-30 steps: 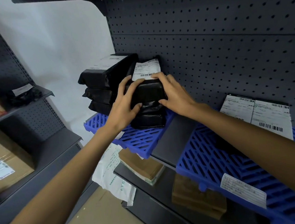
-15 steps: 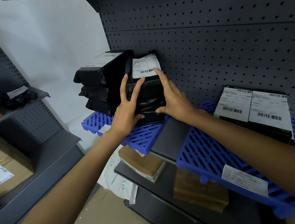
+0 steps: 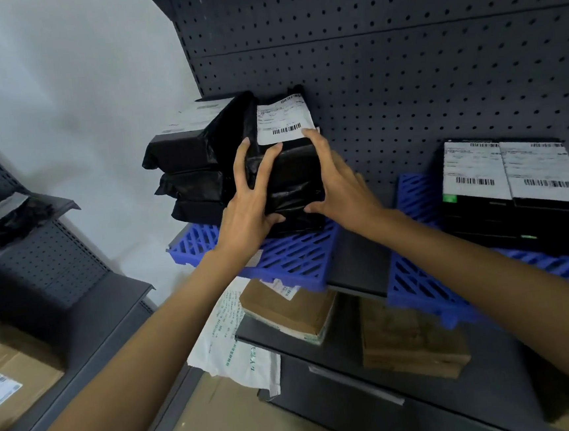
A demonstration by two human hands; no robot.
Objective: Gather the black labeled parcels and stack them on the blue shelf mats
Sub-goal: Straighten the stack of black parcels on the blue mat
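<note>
Both hands are up at the shelf, apart from each other, with 1 pile of black parcels [image 3: 290, 180] pressed between them. The left hand [image 3: 248, 215] lies on the pile's front left, its 4 fingers spread and fairly straight, thumb pushed against the wrap low down. The right hand [image 3: 342, 189] covers the right side, fingers running upward, 1 fingertip touching the bottom corner of the white label [image 3: 283, 119] on the top parcel, thumb set against the lower front. Neither hand curls round anything; they squeeze in from 2 sides.

The pile sits on a blue mat [image 3: 280, 260] directly under the hands, with the pegboard [image 3: 399, 50] just behind the fingertips. Whether the pile touches the board, I cannot tell.

Just left of the left hand, close against the held pile, a second pile [image 3: 186, 175] of 3 black parcels stands on the same mat.

Right of the right hand comes a bare strip of grey shelf [image 3: 359, 260], then a second blue mat [image 3: 419, 272] carrying black boxes [image 3: 517, 215], 2 barcode labels side by side on top, well apart from the hands.

Below the left wrist a brown parcel [image 3: 284, 308] lies on the lower shelf [image 3: 349, 347]; another brown parcel [image 3: 411, 338] lies under the right forearm. A white bag [image 3: 233, 354] hangs off that shelf's edge between the 2 forearms.

Far left of the left arm, another rack holds a small black parcel [image 3: 8, 215] up high and a cardboard box [image 3: 11, 376] lower down.
</note>
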